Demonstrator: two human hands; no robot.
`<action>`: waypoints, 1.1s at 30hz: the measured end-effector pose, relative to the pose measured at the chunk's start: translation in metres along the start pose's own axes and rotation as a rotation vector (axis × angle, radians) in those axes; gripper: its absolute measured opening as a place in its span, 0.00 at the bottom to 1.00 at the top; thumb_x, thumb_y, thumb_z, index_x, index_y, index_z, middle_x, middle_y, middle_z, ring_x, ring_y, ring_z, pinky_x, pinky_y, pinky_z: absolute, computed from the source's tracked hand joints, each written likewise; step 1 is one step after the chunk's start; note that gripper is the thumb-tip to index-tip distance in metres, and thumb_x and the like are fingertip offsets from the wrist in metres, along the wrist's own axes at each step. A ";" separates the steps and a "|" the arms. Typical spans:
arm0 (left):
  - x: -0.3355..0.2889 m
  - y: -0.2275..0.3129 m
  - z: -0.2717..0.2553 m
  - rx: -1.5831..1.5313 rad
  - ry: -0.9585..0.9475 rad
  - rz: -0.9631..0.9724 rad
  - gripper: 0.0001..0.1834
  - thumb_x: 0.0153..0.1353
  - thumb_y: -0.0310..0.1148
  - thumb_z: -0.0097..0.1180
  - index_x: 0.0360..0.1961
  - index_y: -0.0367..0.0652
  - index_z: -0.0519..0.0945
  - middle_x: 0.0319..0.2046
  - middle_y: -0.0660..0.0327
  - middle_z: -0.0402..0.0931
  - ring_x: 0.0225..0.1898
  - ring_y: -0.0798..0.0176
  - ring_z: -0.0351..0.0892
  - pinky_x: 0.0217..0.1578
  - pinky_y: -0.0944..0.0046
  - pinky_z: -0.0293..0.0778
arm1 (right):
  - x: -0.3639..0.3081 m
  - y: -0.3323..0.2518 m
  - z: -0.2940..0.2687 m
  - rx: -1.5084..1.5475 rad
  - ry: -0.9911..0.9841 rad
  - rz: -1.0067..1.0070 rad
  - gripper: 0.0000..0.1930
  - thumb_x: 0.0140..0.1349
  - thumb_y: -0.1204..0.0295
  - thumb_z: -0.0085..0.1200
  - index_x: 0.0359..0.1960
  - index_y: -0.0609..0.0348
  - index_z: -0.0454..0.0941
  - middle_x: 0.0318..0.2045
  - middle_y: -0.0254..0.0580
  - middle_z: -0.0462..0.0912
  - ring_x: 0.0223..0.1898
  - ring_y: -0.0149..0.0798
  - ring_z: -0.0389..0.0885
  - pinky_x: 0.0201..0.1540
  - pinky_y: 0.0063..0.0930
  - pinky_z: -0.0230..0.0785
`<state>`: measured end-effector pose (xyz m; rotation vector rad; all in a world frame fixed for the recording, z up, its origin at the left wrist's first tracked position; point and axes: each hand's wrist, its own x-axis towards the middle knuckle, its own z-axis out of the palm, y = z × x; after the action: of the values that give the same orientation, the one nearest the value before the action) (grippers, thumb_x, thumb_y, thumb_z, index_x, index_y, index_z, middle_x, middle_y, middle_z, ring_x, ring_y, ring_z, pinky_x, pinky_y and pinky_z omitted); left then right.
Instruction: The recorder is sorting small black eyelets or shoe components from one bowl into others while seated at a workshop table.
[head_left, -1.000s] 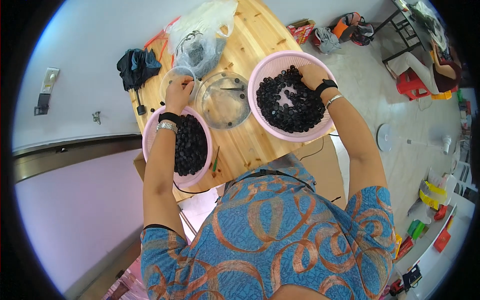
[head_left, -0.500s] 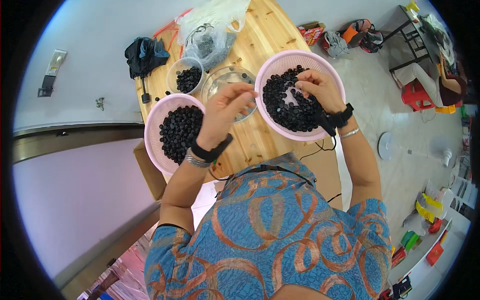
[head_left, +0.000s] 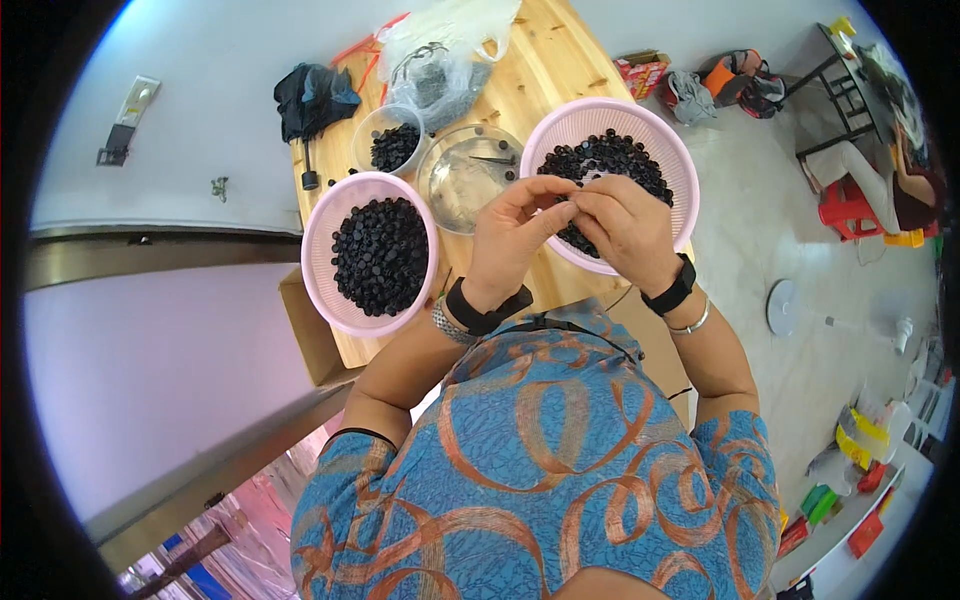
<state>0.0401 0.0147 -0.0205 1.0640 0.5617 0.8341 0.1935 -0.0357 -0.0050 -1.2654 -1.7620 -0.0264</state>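
Note:
My left hand (head_left: 518,238) and my right hand (head_left: 632,228) meet fingertip to fingertip over the near-left edge of the right pink basket (head_left: 682,150). Both are pinched closed; whatever lies between the fingertips is hidden or too small to name. Small round black pieces (head_left: 622,152), like caps or knobs, fill much of that basket, partly covered by my hands. A second pink basket (head_left: 318,300) at the left holds a heap of similar black pieces (head_left: 382,255). Between the baskets sits a clear shallow round dish (head_left: 448,195) with dark tweezers (head_left: 492,160) and a few black pieces.
Behind the left basket stands a clear tub (head_left: 362,140) of black pieces. Plastic bags (head_left: 450,80) and a folded dark umbrella (head_left: 310,100) lie on the wooden table (head_left: 560,50). A cardboard box (head_left: 305,325) stands below its left edge. Another person sits far right.
My right hand has come left and nearer, out of the right basket. My left hand has moved right to meet it, uncovering the left basket. The view has shifted slightly.

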 end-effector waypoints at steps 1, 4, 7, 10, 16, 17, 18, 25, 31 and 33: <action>-0.003 -0.001 -0.002 0.009 0.020 0.007 0.13 0.56 0.23 0.55 0.44 0.38 0.74 0.36 0.62 0.76 0.35 0.71 0.74 0.36 0.73 0.71 | 0.000 -0.003 0.003 0.009 -0.008 -0.017 0.08 0.44 0.76 0.60 0.27 0.56 0.76 0.25 0.37 0.76 0.26 0.38 0.77 0.24 0.27 0.70; -0.014 0.004 -0.016 -0.038 0.135 0.011 0.12 0.56 0.23 0.55 0.42 0.38 0.74 0.35 0.61 0.77 0.33 0.72 0.75 0.35 0.74 0.71 | 0.008 0.002 0.007 0.276 -0.122 0.213 0.06 0.48 0.76 0.59 0.28 0.60 0.76 0.25 0.38 0.76 0.24 0.33 0.75 0.25 0.22 0.67; -0.035 0.017 -0.042 -0.083 0.309 -0.013 0.10 0.55 0.22 0.54 0.39 0.40 0.73 0.36 0.58 0.78 0.33 0.72 0.75 0.33 0.74 0.70 | 0.026 0.019 0.017 0.326 -0.292 0.439 0.06 0.53 0.73 0.56 0.29 0.63 0.77 0.25 0.41 0.77 0.22 0.34 0.73 0.27 0.23 0.65; -0.060 0.020 -0.073 -0.129 0.437 0.006 0.09 0.56 0.19 0.51 0.40 0.38 0.72 0.39 0.56 0.76 0.33 0.73 0.74 0.33 0.76 0.70 | 0.048 0.042 0.050 0.171 -0.491 0.245 0.07 0.54 0.71 0.53 0.29 0.63 0.75 0.25 0.43 0.77 0.26 0.40 0.75 0.30 0.29 0.67; -0.100 0.024 -0.088 -0.165 0.556 -0.040 0.11 0.56 0.17 0.50 0.40 0.39 0.72 0.40 0.56 0.76 0.36 0.71 0.74 0.34 0.74 0.72 | 0.066 0.071 0.158 -0.153 -1.036 0.024 0.07 0.46 0.68 0.55 0.25 0.56 0.74 0.24 0.44 0.77 0.31 0.47 0.76 0.31 0.39 0.67; -0.105 0.024 -0.088 -0.161 0.546 -0.049 0.12 0.56 0.17 0.50 0.41 0.39 0.72 0.41 0.56 0.75 0.36 0.71 0.74 0.35 0.74 0.72 | 0.065 0.072 0.175 -0.147 -1.052 0.015 0.07 0.46 0.68 0.55 0.25 0.56 0.74 0.24 0.44 0.77 0.31 0.47 0.76 0.31 0.39 0.67; -0.109 0.023 -0.087 -0.177 0.545 -0.052 0.12 0.56 0.17 0.49 0.41 0.40 0.73 0.41 0.56 0.75 0.37 0.71 0.74 0.36 0.74 0.72 | 0.063 0.073 0.192 -0.177 -1.105 0.015 0.07 0.46 0.68 0.55 0.25 0.55 0.75 0.25 0.44 0.78 0.31 0.47 0.76 0.31 0.39 0.67; -0.125 0.022 -0.101 -0.253 0.580 -0.122 0.11 0.56 0.20 0.51 0.41 0.40 0.73 0.41 0.56 0.75 0.36 0.71 0.74 0.37 0.74 0.72 | 0.050 0.061 0.261 -0.262 -1.127 -0.019 0.07 0.44 0.71 0.56 0.26 0.56 0.77 0.27 0.48 0.79 0.33 0.50 0.78 0.35 0.42 0.69; -0.131 0.025 -0.115 -0.258 0.599 -0.122 0.10 0.56 0.21 0.53 0.40 0.40 0.73 0.39 0.60 0.75 0.37 0.73 0.74 0.37 0.73 0.72 | 0.046 0.043 0.258 -0.311 -1.335 0.007 0.10 0.49 0.78 0.48 0.33 0.62 0.80 0.33 0.57 0.80 0.36 0.52 0.80 0.39 0.39 0.72; -0.131 0.027 -0.116 -0.266 0.601 -0.127 0.10 0.56 0.21 0.53 0.40 0.40 0.73 0.39 0.61 0.75 0.37 0.73 0.74 0.37 0.73 0.72 | 0.047 0.037 0.257 -0.337 -1.324 0.022 0.10 0.51 0.75 0.47 0.31 0.61 0.81 0.31 0.56 0.80 0.36 0.51 0.80 0.39 0.39 0.72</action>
<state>-0.1317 -0.0245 -0.0406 0.5179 0.9794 1.0857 0.0507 0.1435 -0.1352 -1.7034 -2.9260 0.7007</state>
